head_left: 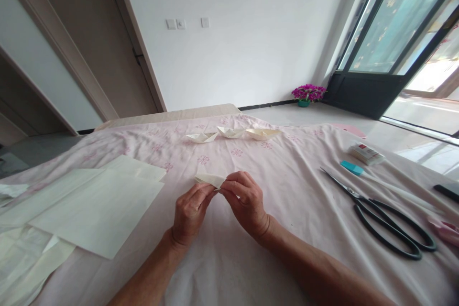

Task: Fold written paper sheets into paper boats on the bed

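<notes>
Between my two hands is a small folded piece of cream paper (pixel 215 180), held just above the cloth. My left hand (pixel 192 210) pinches its left and lower side. My right hand (pixel 247 201) grips the right side, with thumb and fingers pressed together. The fingertips of both hands nearly meet at the paper's near edge and hide part of its folds. Beyond the hands, three folded paper boats stand in a row: a left boat (pixel 202 138), a middle boat (pixel 231 133) and a yellower right boat (pixel 263 134).
Flat paper sheets (pixel 103 210) lie at the left on the pink floral cloth (pixel 287 186). To the right are black-handled scissors (pixel 358 196), a blue-capped item (pixel 352 168) and a small white pack (pixel 366 153). A potted plant with magenta flowers (pixel 308 92) stands on the floor by the wall.
</notes>
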{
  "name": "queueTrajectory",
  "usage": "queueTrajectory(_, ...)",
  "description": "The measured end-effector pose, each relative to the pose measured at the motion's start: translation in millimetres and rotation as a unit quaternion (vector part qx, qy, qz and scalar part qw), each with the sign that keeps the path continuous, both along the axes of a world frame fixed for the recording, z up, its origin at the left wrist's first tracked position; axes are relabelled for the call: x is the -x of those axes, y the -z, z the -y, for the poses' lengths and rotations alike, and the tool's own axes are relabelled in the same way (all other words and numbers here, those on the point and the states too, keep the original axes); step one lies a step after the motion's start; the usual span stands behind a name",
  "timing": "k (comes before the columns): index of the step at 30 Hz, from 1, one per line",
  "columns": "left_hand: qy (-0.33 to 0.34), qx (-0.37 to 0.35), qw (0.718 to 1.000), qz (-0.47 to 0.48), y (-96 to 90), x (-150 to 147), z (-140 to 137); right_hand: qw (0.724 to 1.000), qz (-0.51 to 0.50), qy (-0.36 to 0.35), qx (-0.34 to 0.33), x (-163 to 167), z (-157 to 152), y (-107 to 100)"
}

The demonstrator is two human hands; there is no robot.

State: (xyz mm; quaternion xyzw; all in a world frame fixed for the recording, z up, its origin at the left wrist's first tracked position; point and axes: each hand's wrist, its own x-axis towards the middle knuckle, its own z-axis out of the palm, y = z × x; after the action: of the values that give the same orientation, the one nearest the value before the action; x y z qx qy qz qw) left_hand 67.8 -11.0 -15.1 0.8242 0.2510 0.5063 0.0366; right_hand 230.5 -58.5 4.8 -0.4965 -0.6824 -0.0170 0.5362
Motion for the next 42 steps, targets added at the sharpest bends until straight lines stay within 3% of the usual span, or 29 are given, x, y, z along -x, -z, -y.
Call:
queueTrajectory(4,0.019,0.085,0.995,0.042,-0.2,-5,3,0.998,-0.049,-0.026,0.012,1,-2,3)
queueTrajectory(9,0.036,0.238,0.962,0.127,-5.1,-13,10,0.990,-0.126,-0.067,0.015,4,-6,11)
queueTrajectory(12,0.035,0.268,0.952,0.144,-6.6,-15,12,0.986,-0.151,-0.070,0.007,5,-6,12)
queueTrajectory(17,0.019,0.241,0.960,0.141,-4.5,-13,10,0.978,-0.187,-0.076,0.055,8,-4,6)
queueTrajectory(22,-0.015,0.172,0.978,0.112,-3.5,-12,10,0.948,-0.287,-0.073,0.114,12,-4,8)
queueTrajectory(27,-0.033,0.113,0.989,0.093,-2.0,-11,7,0.968,-0.231,-0.062,0.069,9,-5,8)
queueTrajectory(31,-0.025,0.114,0.989,0.090,-1.0,-10,6,0.979,-0.184,-0.074,0.046,6,-6,6)
queueTrajectory(42,-0.035,0.048,0.996,0.073,-6.5,-9,7,0.991,-0.102,-0.080,0.029,1,-9,6)
